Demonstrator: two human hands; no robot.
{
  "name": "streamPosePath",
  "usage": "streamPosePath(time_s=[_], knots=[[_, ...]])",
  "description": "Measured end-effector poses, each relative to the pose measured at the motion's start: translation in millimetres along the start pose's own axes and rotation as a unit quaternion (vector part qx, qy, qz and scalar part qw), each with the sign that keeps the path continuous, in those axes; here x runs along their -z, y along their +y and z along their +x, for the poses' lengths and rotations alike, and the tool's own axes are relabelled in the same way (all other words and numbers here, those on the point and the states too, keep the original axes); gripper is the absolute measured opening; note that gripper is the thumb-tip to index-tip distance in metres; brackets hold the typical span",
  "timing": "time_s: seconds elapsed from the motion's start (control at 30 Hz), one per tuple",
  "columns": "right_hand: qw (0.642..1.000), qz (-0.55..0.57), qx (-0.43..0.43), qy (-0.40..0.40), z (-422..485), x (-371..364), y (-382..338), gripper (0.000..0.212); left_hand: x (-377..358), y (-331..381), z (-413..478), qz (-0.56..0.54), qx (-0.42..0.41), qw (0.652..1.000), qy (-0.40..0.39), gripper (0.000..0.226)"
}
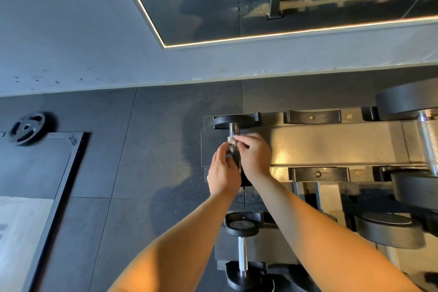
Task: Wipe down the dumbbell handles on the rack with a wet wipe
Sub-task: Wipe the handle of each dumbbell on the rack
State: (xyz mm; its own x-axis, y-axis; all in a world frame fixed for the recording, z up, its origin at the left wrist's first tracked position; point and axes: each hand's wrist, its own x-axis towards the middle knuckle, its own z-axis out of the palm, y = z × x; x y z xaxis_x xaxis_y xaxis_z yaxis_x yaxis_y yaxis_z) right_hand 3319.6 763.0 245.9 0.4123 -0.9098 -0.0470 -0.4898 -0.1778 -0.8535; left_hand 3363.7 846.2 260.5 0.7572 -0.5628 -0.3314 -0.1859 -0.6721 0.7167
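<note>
A small black dumbbell point(233, 123) lies at the left end of the rack's top tier point(331, 142), its chrome handle pointing toward me. My right hand point(254, 155) pinches a white wet wipe point(230, 139) against the handle near its far end. My left hand point(222, 170) is curled on the handle's left side, just below the wipe. The near head of this dumbbell is hidden under my hands. A second small dumbbell point(241, 251) with a bare chrome handle sits on the lower tier, between my forearms.
Bigger dumbbells point(424, 130) fill the rack's right side, with another point(388, 230) on the lower tier. A weight plate point(27, 128) lies on the rubber floor at left beside a framed platform point(47, 173). A wall mirror point(260, 0) stands behind the rack.
</note>
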Motion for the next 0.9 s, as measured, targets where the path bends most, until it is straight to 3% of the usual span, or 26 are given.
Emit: streamPosePath(time_s=[0.13, 0.23, 0.57, 0.73, 0.9], knots=[[0.998, 0.019, -0.041, 0.032, 10, -8, -11, 0.023, 0, 0, 0, -0.014, 0.001, 1.0, 0.008, 0.045], [0.999, 0.014, -0.025, 0.019, -4, -6, -3, 0.021, -1, -2, 0, -0.018, 0.0, 1.0, 0.007, 0.045], [0.994, -0.002, -0.054, -0.099, -38, 15, 22, 0.008, -2, 0, -1, -0.016, 0.013, 1.0, 0.019, 0.034], [0.992, 0.083, -0.098, -0.019, -1, 6, 1, 0.009, -1, 1, 0, -0.01, 0.01, 1.0, 0.022, 0.035], [0.981, 0.102, -0.158, -0.044, 10, 3, -10, 0.011, -1, 1, 0, -0.013, 0.008, 0.999, 0.028, 0.037]])
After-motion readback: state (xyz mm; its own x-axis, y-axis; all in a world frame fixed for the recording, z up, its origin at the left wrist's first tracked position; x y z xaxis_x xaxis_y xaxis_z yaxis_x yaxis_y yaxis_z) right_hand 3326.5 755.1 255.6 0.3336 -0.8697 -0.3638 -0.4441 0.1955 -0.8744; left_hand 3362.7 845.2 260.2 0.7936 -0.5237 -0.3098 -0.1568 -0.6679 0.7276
